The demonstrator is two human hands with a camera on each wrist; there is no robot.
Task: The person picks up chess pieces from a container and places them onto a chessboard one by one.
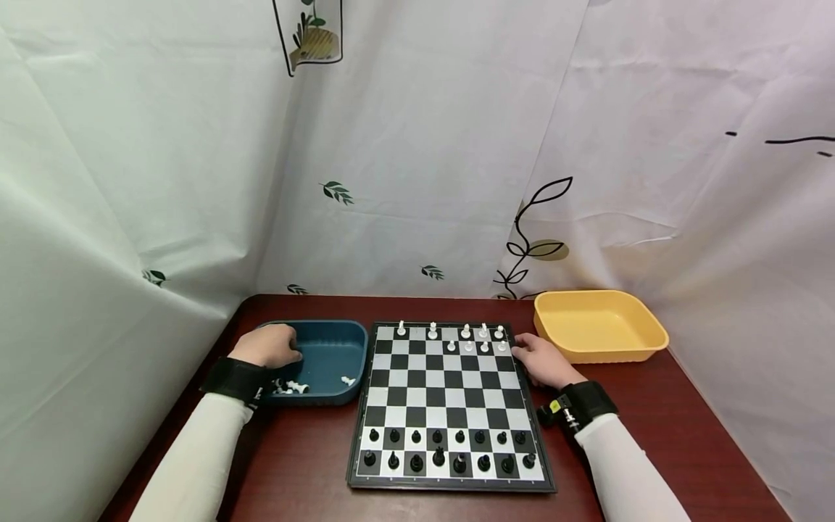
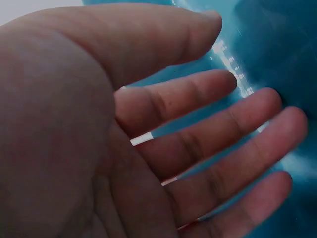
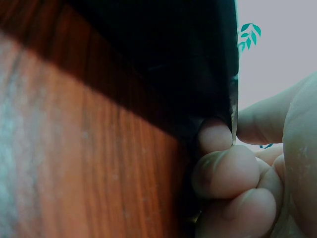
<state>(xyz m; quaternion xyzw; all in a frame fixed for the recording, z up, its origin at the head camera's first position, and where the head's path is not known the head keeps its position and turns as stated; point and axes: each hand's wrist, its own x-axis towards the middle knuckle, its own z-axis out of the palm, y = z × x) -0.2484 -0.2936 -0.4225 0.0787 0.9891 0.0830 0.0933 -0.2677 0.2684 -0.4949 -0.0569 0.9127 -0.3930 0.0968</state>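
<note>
Looking at my left hand (image 1: pixel 269 346) first: it's over the blue tray (image 1: pixel 339 335) at 9 o'clock of the chessboard (image 1: pixel 449 406), fingers (image 2: pixel 208 129) spread loose, holding nothing. My right hand (image 1: pixel 541 360) has curled fingers (image 3: pixel 225 171) gripping the board's 3 o'clock edge. Counting sixteen black pieces (image 1: pixel 448 448) along the near rows and nine white pieces (image 1: pixel 467 337) at the far end, plus a few whites in the tray. Yellow tray (image 1: pixel 596 324) sits at 2 o'clock; the middle squares are open.

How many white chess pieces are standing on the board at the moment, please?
9 white pieces on the chessboard: five on the far row, four on the next row, toward the right hand. That hand could hide another; more lie in the blue tray.
</note>
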